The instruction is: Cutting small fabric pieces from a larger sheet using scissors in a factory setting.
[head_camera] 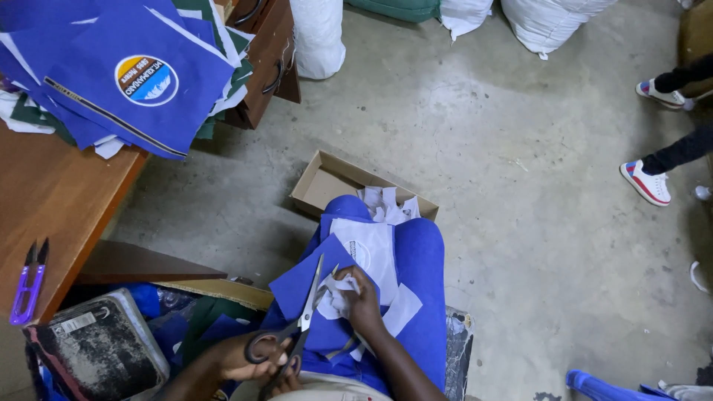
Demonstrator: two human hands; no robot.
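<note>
The left hand (249, 355) grips the scissors (301, 323) through the loops, blades parted, pointing up and away toward the white backing scrap (338, 293); the right hand (364, 301) pinches that scrap just beside the blade tips, over the blue fabric piece (304, 286) on the lap.

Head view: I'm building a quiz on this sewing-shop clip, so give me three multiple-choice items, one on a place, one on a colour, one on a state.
1. Where is the cardboard box?
A. on the floor
B. on the wooden table
C. on the lap

2. What colour are the thread snips?
A. red
B. purple
C. green

3. The scissors are:
A. shut on the table
B. hanging on a hook
C. open, in a hand

Answers:
1 A, it sits on concrete beyond the knees.
2 B, purple handles lie on the wooden table.
3 C, the left hand holds them with blades parted beside the white scraps in the right hand.
</note>
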